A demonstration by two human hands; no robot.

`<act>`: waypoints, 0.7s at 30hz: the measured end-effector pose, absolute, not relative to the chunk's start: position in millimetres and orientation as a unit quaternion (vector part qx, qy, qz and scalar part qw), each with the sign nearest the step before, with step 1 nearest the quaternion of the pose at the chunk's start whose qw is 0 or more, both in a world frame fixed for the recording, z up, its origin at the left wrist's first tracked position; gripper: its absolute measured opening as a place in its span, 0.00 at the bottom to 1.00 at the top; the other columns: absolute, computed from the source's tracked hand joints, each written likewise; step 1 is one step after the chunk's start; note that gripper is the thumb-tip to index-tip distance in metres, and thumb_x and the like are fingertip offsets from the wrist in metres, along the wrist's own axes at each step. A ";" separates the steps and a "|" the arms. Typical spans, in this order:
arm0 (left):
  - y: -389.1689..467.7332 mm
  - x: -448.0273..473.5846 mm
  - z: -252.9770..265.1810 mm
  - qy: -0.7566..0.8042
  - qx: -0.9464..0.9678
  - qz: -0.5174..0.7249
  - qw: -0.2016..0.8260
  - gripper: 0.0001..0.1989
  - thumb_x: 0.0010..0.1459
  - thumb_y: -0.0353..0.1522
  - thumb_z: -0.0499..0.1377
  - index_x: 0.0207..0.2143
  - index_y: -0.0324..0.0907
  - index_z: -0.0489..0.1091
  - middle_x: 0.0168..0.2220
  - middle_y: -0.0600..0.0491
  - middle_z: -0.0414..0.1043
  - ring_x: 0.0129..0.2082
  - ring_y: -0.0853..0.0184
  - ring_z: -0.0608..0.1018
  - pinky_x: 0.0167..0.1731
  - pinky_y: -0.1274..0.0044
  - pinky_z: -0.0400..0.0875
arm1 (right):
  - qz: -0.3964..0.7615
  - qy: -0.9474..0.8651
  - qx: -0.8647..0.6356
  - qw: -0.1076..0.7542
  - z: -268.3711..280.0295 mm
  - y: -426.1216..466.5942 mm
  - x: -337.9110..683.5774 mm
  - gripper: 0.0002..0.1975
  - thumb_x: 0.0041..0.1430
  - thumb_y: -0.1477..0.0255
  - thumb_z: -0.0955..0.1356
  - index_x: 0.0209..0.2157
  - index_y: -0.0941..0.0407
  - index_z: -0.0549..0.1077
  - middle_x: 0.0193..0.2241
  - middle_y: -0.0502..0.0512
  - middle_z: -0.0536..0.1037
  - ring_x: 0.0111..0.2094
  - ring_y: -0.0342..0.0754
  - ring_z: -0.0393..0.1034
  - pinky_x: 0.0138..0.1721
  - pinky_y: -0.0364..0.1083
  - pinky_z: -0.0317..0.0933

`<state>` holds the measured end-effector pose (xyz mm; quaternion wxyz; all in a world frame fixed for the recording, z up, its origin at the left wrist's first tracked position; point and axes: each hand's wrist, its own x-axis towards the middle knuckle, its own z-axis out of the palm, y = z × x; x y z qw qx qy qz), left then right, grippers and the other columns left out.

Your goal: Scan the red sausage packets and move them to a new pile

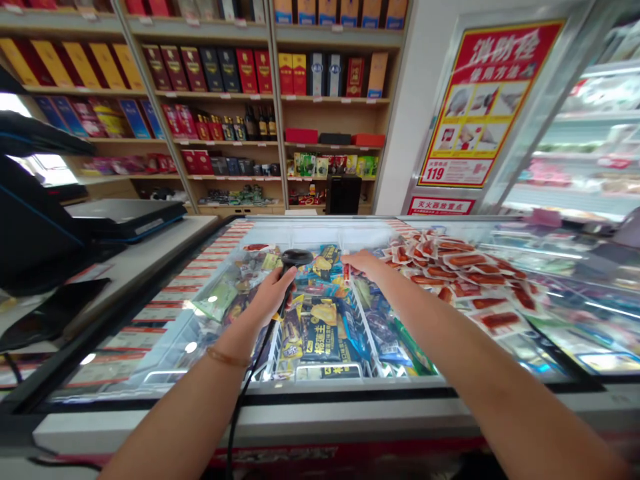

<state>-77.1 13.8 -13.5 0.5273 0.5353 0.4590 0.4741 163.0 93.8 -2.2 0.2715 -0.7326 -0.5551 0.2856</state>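
Observation:
My left hand (273, 293) is closed around the handle of a black barcode scanner (296, 257). The scanner's head is up over the freezer, and its cord hangs down past my wrist. Across from it, my right hand (362, 261) has its fingers pinched on a narrow red packet (347, 272), coloured like the packed sausages; its print is too small to read. Just right of that hand, a heap of vacuum-packed sausages (463, 263) lies on the freezer's glass top. Beneath both hands, wire baskets (367, 327) hold wrapped ice creams (321, 330).
The chest freezer's front rim (320, 407) runs across below my arms. To the left, a counter (150, 257) carries a weighing scale (130, 217) and a dark screen. Shelves (227, 143) of boxes and bottles stand behind; a red poster (490, 100) hangs at right.

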 end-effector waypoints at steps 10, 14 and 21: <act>11.1 -76.9 -9.1 0.467 0.564 0.444 0.516 0.22 0.50 0.51 0.60 0.31 0.43 0.60 0.22 0.59 0.64 0.12 0.75 0.65 0.11 0.81 0.60 | 0.054 -0.652 -0.669 0.351 -43.0 96.0 168.6 0.25 0.56 0.55 0.65 0.49 0.56 0.71 0.44 0.63 0.78 0.45 0.58 0.72 0.44 0.53 0.63; 9.4 -76.8 -8.5 0.469 0.568 0.441 0.513 0.22 0.50 0.51 0.60 0.30 0.42 0.60 0.22 0.59 0.64 0.13 0.75 0.66 0.12 0.80 0.60 | 0.099 -0.726 -0.604 0.313 -48.2 99.9 161.3 0.23 0.56 0.61 0.67 0.53 0.50 0.71 0.54 0.59 0.73 0.56 0.61 0.64 0.55 0.60 0.54; 8.1 -79.0 -5.0 0.448 0.574 0.438 0.527 0.23 0.48 0.51 0.61 0.30 0.42 0.61 0.21 0.58 0.65 0.12 0.75 0.65 0.11 0.80 0.59 | 0.178 -0.758 -0.521 0.348 -47.6 96.0 173.6 0.22 0.45 0.68 0.73 0.44 0.56 0.74 0.44 0.56 0.76 0.46 0.53 0.70 0.50 0.52 0.60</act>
